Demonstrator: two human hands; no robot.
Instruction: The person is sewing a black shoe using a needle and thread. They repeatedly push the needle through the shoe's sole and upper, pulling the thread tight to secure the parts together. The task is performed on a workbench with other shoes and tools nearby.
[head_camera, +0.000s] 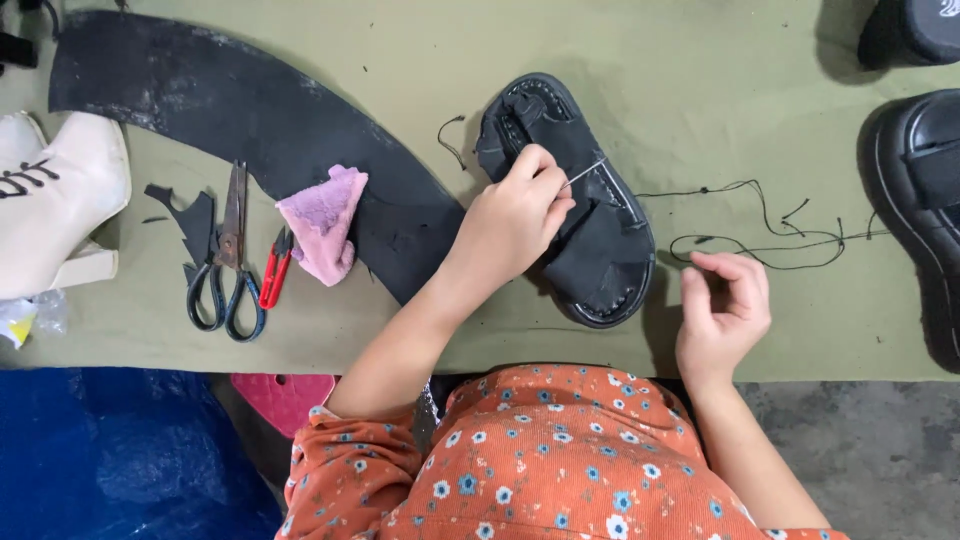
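Observation:
A black sandal (590, 235) lies sole-side down on the olive cloth-covered table (620, 60), in the middle. My left hand (510, 222) rests on it and pinches a thin metal needle (583, 174) whose tip points at the sandal's edge. A black thread (770, 235) trails in loops to the right of the sandal. My right hand (722, 305) hovers just right of the sandal, fingers curled around the thread's near end.
A curved black rubber sheet (250, 120) spans the left. On it lies a pink cloth (325, 222). Scissors (228, 250) and red snips (274, 268) lie beside it. A white boot (55, 200) stands far left; black shoes (915, 200) sit at the right edge.

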